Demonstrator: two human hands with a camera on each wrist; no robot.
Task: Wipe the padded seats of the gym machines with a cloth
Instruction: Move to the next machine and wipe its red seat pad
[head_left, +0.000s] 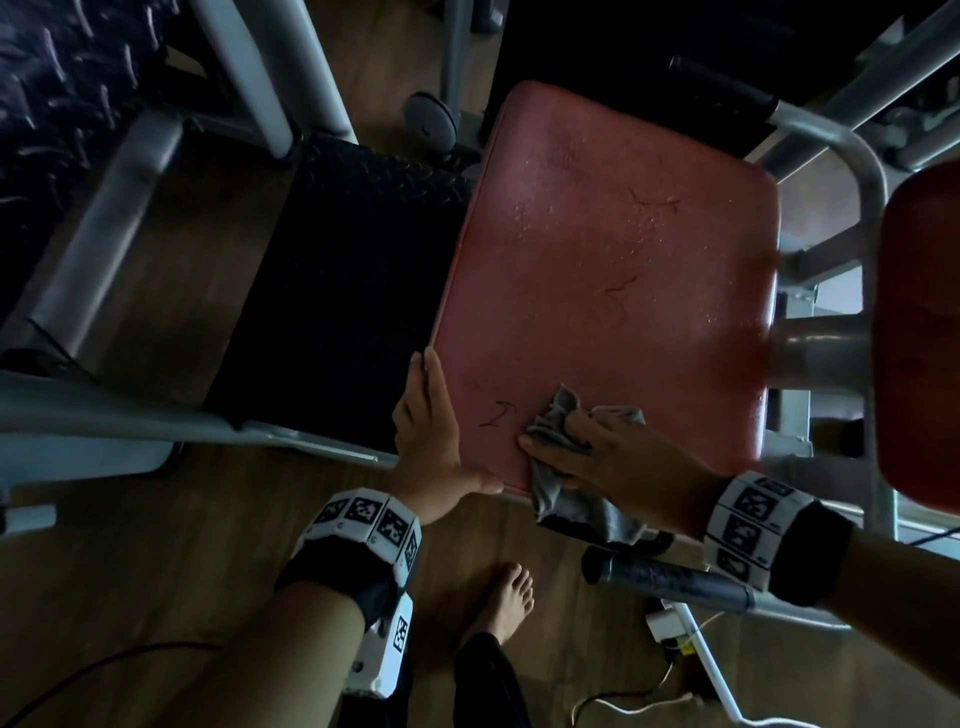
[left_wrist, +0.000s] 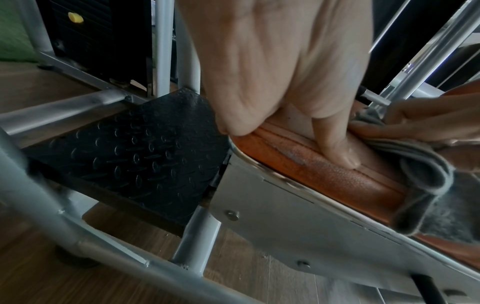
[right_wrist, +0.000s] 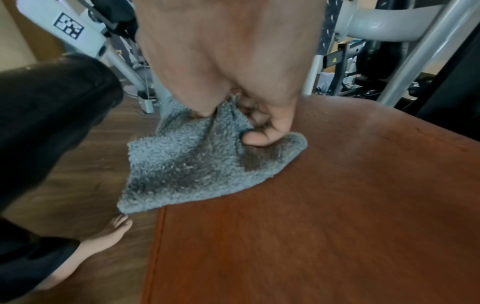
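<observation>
- The reddish-brown padded vinyl seat (head_left: 613, 270) is a broad, rounded-corner rectangle with a grained surface and piped seam along its edge; a few dark scribble-like marks and pale speckles show on top, and a worn, scuffed patch sits on its near side wall in the left wrist view.
- It rests on a grey metal plate of the grey tubular machine frame (head_left: 104, 208), beside a black diamond-pattern tread plate (head_left: 343, 270).
- The grey fluffy terry cloth (right_wrist: 197, 164) lies crumpled on the seat's near corner, part of it drooping over the edge; darker damp-looking patches mark it.
- The right hand (head_left: 618, 462) grips the cloth, fingers curled into its folds and thumb pressed onto it against the seat.
- The left hand (head_left: 431, 441) clasps the seat's near left corner, fingers laid straight along the side edge and thumb along the front edge.
- Counted: one cloth, two hands, one seat being wiped, plus one second red pad (head_left: 924, 332) at the right edge.
- One bare foot (head_left: 506, 597) stands on the brown wood-look floor (head_left: 156, 571) below the seat.
</observation>
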